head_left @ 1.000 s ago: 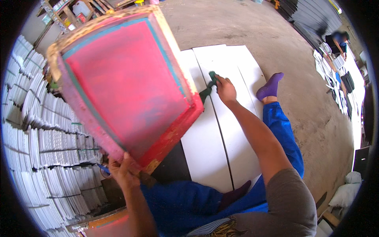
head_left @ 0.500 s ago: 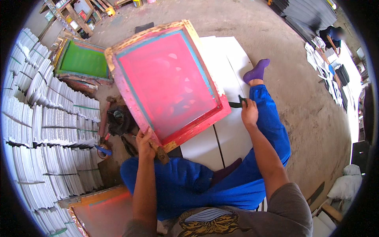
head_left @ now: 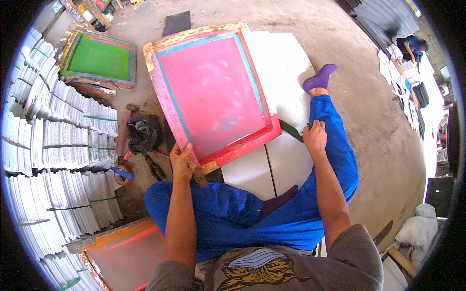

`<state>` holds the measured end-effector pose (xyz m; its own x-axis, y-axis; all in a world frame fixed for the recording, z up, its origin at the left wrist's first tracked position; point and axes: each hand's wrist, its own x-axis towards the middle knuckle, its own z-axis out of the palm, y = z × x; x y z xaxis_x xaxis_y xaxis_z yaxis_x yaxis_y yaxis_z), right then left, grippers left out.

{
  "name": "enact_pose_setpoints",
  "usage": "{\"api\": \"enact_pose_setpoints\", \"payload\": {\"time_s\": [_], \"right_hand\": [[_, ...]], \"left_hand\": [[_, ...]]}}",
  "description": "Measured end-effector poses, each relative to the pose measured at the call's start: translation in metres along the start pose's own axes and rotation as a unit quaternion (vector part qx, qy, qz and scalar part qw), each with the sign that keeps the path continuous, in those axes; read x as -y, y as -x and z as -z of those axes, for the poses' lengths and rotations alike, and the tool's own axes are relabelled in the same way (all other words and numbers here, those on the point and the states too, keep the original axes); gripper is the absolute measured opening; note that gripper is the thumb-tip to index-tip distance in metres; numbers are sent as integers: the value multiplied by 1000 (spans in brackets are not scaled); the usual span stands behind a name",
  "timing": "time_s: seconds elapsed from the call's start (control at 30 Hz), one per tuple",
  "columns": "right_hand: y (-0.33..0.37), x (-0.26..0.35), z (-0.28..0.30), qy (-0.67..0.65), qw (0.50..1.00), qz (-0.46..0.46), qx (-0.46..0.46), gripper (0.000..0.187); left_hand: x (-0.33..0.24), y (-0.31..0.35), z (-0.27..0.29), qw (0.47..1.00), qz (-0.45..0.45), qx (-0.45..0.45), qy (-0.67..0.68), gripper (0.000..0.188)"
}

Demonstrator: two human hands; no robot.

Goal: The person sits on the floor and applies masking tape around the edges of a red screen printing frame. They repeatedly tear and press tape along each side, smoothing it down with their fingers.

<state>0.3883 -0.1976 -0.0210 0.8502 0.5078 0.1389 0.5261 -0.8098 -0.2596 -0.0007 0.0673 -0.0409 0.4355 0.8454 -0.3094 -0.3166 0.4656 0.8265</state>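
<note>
In front of me is a wooden screen-printing frame (head_left: 208, 102) with pink mesh and a blue border, tilted above white panels (head_left: 286, 160). My left hand (head_left: 182, 162) is closed round its near left corner, thumb on top, beside a brown wooden stub (head_left: 199, 177). Over by my raised leg, my right hand (head_left: 315, 138) pinches one end of a dark green strip (head_left: 291, 131). The strip's other end passes out of sight at the frame's right edge. My right fingertips are partly hidden by the hand.
Bundled white sheets (head_left: 68, 145) are stacked at the left. Near them lie a green-mesh frame (head_left: 99, 60), a black bag (head_left: 144, 135), a hammer (head_left: 126, 128) and a tape roll (head_left: 123, 174). Another frame (head_left: 124, 257) sits near left. A person (head_left: 411, 47) bends at far right.
My right hand has moved slightly right and down with the green strip, which now shows longer and straighter. The screen frame, still in my left hand, sits a little farther right in view.
</note>
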Motion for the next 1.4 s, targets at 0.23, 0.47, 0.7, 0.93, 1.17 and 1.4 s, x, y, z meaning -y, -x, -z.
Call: {"api": "enact_pose_setpoints", "payload": {"time_s": [0.23,0.47,0.7,0.93,1.17,1.4], "right_hand": [[31,21,-41,11,993,112,21,58],[-24,-20,-42,-156,986,-52,-39,17],[-141,-101,104,76,904,60,-416,34],[-119,-66,99,-113,979,-82,-149,41],[38,107,-20,-350,924,88,127,35],[94,232,-35,-366,806,449,120,25]], "left_hand": [[-5,-3,-2,999,-20,-23,-34,35],[-5,-4,-4,999,-23,-27,-39,33],[7,-13,5,998,-2,-32,-57,29],[0,-7,-5,999,-34,-14,-35,27],[-4,-1,-10,997,-44,-20,-66,35],[-8,0,-15,995,-73,11,-74,37]]}}
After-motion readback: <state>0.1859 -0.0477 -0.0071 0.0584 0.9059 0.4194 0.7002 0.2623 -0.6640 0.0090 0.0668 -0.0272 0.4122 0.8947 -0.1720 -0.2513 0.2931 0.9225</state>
